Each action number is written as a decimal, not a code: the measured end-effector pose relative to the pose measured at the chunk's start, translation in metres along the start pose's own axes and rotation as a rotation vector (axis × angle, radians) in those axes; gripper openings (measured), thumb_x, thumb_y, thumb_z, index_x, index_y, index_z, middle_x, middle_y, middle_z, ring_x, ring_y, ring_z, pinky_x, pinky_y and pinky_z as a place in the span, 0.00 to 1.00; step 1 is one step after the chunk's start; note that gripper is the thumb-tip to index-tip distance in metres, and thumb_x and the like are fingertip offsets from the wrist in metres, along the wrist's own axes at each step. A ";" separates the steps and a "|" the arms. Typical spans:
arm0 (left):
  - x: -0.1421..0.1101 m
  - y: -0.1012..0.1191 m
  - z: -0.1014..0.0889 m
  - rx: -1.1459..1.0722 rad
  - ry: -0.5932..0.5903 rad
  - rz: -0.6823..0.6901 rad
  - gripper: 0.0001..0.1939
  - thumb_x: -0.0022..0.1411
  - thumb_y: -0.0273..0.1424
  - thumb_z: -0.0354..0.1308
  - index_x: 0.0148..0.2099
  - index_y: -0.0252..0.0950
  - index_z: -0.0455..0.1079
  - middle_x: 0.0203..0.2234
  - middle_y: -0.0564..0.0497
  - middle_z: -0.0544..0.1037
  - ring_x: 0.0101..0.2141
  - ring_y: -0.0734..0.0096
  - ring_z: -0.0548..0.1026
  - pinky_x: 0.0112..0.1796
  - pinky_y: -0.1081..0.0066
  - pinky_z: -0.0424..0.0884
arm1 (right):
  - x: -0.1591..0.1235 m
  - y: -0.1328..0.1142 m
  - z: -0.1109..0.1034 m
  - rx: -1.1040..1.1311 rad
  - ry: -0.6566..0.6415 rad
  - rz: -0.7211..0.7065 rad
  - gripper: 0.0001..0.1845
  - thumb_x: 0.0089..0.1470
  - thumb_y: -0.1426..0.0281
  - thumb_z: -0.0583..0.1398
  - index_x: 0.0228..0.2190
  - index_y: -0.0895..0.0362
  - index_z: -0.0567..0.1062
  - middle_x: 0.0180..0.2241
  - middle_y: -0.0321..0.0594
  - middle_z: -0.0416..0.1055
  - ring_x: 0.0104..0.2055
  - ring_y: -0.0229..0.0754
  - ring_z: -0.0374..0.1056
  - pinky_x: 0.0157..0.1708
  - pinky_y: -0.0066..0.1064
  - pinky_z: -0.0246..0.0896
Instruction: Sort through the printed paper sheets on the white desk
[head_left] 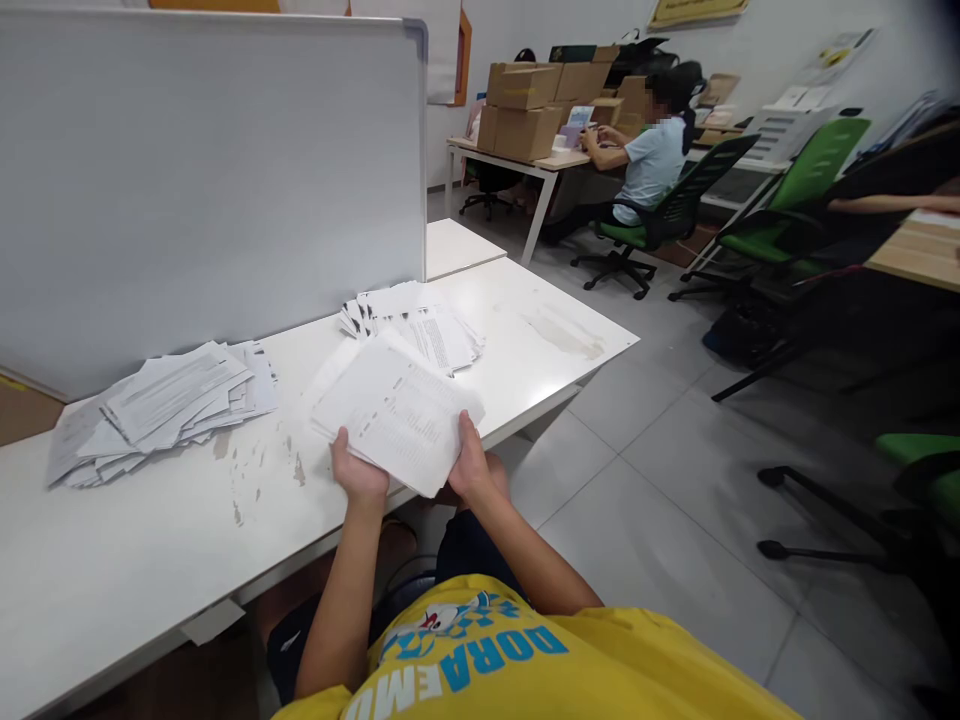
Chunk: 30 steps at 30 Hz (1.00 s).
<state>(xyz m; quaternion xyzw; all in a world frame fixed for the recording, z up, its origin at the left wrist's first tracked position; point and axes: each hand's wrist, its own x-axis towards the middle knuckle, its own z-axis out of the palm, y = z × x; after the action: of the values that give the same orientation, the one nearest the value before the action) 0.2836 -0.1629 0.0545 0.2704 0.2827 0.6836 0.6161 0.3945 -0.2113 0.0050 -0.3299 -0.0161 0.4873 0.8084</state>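
Between my two hands is a stack of printed paper sheets (394, 405), tilted above the front edge of the white table (300, 520). My left hand (358, 468) grips its lower left edge, thumb on top and fingers hidden beneath. On the right edge my right hand (469, 455) is closed the same way. Just behind the held sheets lies a loose pile of printed papers (420, 315). Farther left, a bigger untidy heap of papers (180, 395) rests on the table against a whiteboard-like panel.
The tall white panel (210, 190) stands along the table's back. A brown cardboard piece (26, 410) is at the far left. Across the room a person (649, 165) sits at a desk with cardboard boxes (525, 110). Green office chairs (802, 185) stand on the tiled floor at right.
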 end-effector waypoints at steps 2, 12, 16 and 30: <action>-0.002 0.004 -0.005 -0.017 0.041 0.039 0.24 0.57 0.43 0.56 0.53 0.36 0.73 0.53 0.43 0.76 0.59 0.53 0.68 0.58 0.59 0.67 | 0.003 0.002 -0.002 -0.032 0.025 0.013 0.26 0.47 0.55 0.68 0.45 0.53 0.73 0.43 0.40 0.79 0.50 0.47 0.74 0.54 0.45 0.69; 0.013 0.020 -0.029 0.132 -0.041 0.104 0.28 0.57 0.48 0.55 0.53 0.37 0.72 0.50 0.42 0.77 0.60 0.50 0.66 0.61 0.57 0.63 | -0.003 0.001 0.017 -0.060 -0.070 0.069 0.29 0.45 0.51 0.68 0.44 0.54 0.72 0.43 0.42 0.79 0.51 0.49 0.74 0.53 0.44 0.70; 0.006 0.021 -0.021 0.139 -0.071 0.088 0.29 0.57 0.49 0.55 0.55 0.38 0.71 0.51 0.42 0.76 0.60 0.50 0.66 0.61 0.57 0.63 | -0.006 0.000 0.019 -0.019 -0.008 0.083 0.27 0.44 0.54 0.68 0.43 0.54 0.71 0.46 0.42 0.78 0.51 0.48 0.73 0.52 0.43 0.71; 0.000 0.038 -0.021 0.226 0.031 0.353 0.21 0.61 0.42 0.57 0.56 0.45 0.69 0.55 0.50 0.73 0.60 0.58 0.66 0.60 0.59 0.63 | -0.058 0.015 0.024 -0.089 -0.197 -0.048 0.27 0.40 0.65 0.70 0.44 0.54 0.73 0.40 0.40 0.80 0.49 0.51 0.74 0.55 0.46 0.67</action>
<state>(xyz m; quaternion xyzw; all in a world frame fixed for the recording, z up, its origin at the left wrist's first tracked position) 0.2423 -0.1670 0.0677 0.3723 0.3153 0.7490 0.4483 0.3445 -0.2408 0.0327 -0.3153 -0.1250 0.4967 0.7989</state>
